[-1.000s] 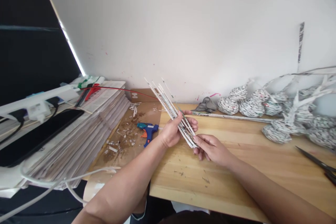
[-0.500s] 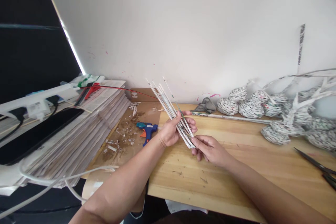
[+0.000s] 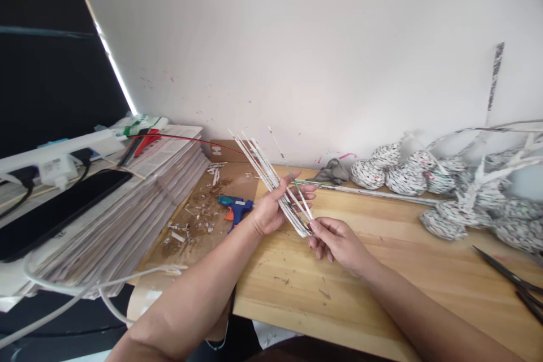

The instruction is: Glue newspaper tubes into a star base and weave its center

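Note:
A bundle of thin rolled newspaper sticks (image 3: 262, 165) lies across my left hand (image 3: 274, 209), the thumb pressed over it and the other fingers spread out behind. My right hand (image 3: 335, 240) pinches the near end of one stick, with a second stick close beside it. These sticks stand slightly apart from the bundle. The bundle points up and away to the left, its near ends just beside my right fingertips. Both hands are held above the wooden table (image 3: 292, 288).
Left of my hands, a blue glue gun (image 3: 240, 209) rests on cardboard (image 3: 203, 203) littered with scraps. Stacked newspapers (image 3: 169, 186) carry a phone (image 3: 63, 212) and power strip (image 3: 80, 144). Woven paper shapes (image 3: 403, 175) stand at the right, near black scissors (image 3: 507, 271). A grey cloth (image 3: 333, 171) lies by the wall.
The stick in my right fingers has separated further from the bundle. The bundle's far ends have shifted slightly left. The camera view has moved a little.

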Tool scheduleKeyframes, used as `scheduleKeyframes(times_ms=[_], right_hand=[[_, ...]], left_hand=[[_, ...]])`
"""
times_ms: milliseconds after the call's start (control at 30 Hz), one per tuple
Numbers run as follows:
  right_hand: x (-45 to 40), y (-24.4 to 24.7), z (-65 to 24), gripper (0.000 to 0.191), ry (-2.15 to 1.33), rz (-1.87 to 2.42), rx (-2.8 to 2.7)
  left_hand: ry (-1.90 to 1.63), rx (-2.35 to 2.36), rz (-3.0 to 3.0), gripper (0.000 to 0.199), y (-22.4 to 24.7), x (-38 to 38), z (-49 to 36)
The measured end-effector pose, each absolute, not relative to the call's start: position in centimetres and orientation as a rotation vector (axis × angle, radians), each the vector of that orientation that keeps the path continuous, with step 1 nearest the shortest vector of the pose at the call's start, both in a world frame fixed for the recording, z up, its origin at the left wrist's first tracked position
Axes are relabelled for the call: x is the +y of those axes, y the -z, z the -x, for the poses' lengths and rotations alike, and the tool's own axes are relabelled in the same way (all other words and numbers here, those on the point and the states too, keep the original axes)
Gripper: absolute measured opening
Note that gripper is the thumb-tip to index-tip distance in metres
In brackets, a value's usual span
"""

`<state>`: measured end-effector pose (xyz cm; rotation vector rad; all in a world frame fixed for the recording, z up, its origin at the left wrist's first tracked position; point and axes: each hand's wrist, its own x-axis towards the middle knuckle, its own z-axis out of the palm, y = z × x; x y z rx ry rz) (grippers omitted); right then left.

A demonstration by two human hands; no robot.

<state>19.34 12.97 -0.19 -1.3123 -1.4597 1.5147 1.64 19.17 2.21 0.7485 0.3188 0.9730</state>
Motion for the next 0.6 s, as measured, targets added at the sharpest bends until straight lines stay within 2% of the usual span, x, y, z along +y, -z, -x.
scheduleKeyframes(times_ms=[167, 367, 600], right_hand=[[13.01, 0.23, -19.25, 0.048, -1.545, 1.304, -1.548], [13.14, 0.26, -19.34, 0.042, -1.575, 1.295, -1.505], [12.73, 0.51, -19.05, 0.042, -1.476, 1.197, -1.477]], left_hand=[[-0.995, 0.280, -0.711, 0.045, -2.25, 18.95, -1.86], [-1.050, 0.290, -0.687, 0.041, -2.28, 18.72, -2.23], [-1.206, 0.438, -0.787, 0.034, -1.79, 19.27, -2.28]])
